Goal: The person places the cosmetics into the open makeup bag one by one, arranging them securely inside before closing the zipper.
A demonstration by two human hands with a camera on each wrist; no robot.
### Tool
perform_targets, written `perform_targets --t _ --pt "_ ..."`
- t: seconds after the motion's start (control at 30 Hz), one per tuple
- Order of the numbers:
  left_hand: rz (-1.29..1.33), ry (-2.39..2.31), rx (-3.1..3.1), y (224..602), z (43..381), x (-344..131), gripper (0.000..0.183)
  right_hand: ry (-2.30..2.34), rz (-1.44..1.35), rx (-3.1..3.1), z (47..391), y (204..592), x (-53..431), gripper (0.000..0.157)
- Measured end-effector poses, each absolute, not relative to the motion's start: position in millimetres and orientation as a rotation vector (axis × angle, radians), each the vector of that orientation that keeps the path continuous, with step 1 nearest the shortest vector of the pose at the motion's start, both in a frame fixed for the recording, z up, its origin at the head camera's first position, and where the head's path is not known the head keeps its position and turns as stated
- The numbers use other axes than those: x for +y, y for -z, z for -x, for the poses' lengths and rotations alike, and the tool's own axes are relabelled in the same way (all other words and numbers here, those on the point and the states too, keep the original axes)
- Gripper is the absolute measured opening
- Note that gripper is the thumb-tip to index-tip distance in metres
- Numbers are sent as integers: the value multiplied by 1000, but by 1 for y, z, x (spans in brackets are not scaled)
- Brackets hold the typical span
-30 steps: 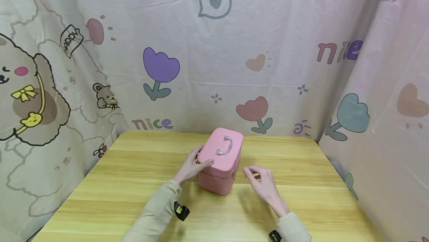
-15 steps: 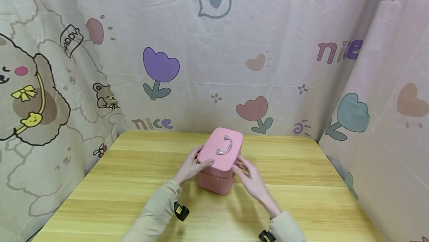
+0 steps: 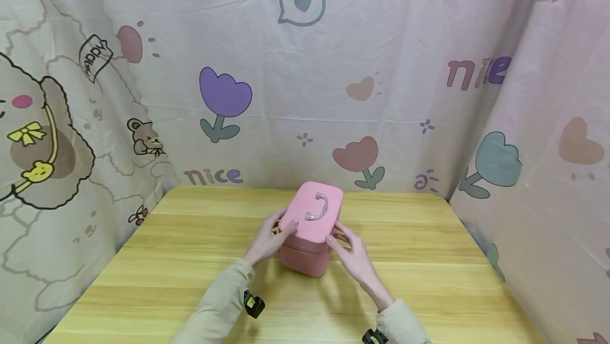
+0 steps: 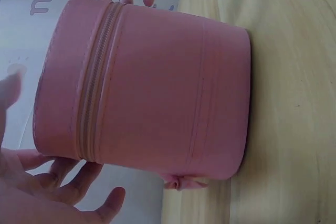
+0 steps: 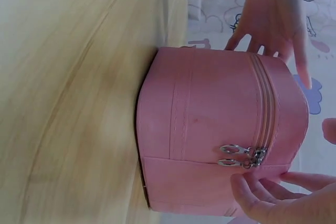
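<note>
A pink cosmetic case (image 3: 306, 256) stands upright on the wooden table, lid down. A silver handle (image 3: 318, 206) arches over its lid, and a zipper (image 4: 97, 77) runs around just below. Against the case's left wall my left hand (image 3: 267, 241) rests its fingers, the thumb stretched over the lid's edge. My right hand (image 3: 353, 254) touches the right wall with its fingers, its thumb held apart near the front corner. Close to those right fingertips hang two silver zipper pulls (image 5: 233, 156), side by side. A small pink bow (image 4: 182, 182) sticks out low on the left wall.
The wooden table (image 3: 190, 249) reaches back to a patterned curtain (image 3: 295, 69), which also hangs along both sides. Black wrist cameras (image 3: 253, 304) sit by the sleeve cuffs.
My right hand has come in from the right, its curled fingers spreading out to reach the case's right wall. My left thumb has shifted slightly. The case stays in place, lid down.
</note>
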State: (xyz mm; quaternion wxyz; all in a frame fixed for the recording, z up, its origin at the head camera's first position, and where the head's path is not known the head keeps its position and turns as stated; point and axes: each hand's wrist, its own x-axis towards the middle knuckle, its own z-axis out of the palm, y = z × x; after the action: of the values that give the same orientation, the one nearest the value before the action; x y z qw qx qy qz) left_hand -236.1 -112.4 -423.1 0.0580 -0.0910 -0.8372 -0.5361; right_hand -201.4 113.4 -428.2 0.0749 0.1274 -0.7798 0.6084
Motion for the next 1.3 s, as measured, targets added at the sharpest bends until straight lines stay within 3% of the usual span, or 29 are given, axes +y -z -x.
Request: perform_targets --t 0.3,0.63,0.93,1.3 --pt "279 1567 -2437 427 229 -114 40 -1816 -304 -2360 209 428 113 66" --pt "332 1629 -2290 435 224 -112 36 -1684 -261 -2421 216 432 115 76" --pt "221 1680 -2332 429 239 -110 31 -1747 -296 -2385 225 437 123 67" --pt "240 1641 -2504 419 284 -108 54 -1838 -422 -2407 230 439 136 70"
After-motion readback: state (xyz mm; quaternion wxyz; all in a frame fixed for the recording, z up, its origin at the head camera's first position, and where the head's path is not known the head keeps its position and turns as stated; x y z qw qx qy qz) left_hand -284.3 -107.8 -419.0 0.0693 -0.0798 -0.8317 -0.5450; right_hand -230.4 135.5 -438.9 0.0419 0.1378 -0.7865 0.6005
